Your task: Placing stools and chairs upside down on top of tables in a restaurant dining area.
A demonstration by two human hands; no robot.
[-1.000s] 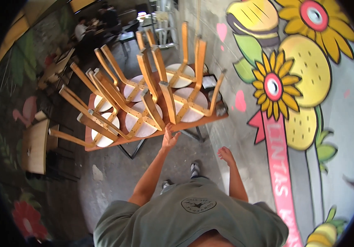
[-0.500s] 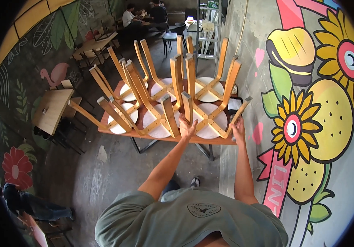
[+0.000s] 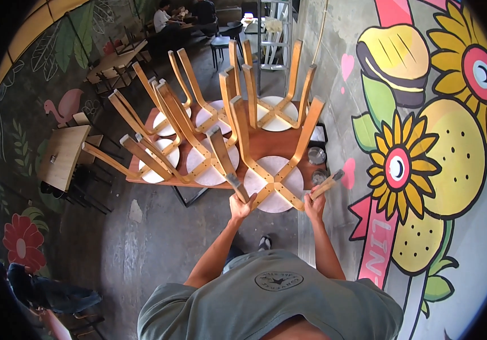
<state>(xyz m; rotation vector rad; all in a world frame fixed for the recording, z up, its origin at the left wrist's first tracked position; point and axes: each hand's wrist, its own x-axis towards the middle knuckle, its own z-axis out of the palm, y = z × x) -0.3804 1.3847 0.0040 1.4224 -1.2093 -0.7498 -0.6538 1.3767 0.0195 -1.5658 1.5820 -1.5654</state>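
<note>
An upturned stool point(image 3: 273, 185) with a round pale seat and bent wooden legs juts over the front edge of the reddish-brown table point(image 3: 263, 146). My left hand point(image 3: 241, 207) is closed around its near left leg. The near right leg is in the grip of my right hand point(image 3: 314, 205). Left of it, another upturned stool point(image 3: 213, 164) rests on the tabletop, one of its legs rising close to my left hand. Several more upturned stools stand behind and to the left, among them a white-seated stool point(image 3: 277, 115) at the back right.
Two round glass dishes point(image 3: 316, 155) sit on the table's right side. A painted wall point(image 3: 339, 130) runs close along the right. Behind the table stands a metal ladder point(image 3: 274, 42). A light wooden table point(image 3: 67, 153) is at left; other people sit farther back.
Both hands have drawn the stool toward me, so its seat now extends past the table edge. Bare tabletop and the glass dishes have come into view behind and beside it.
</note>
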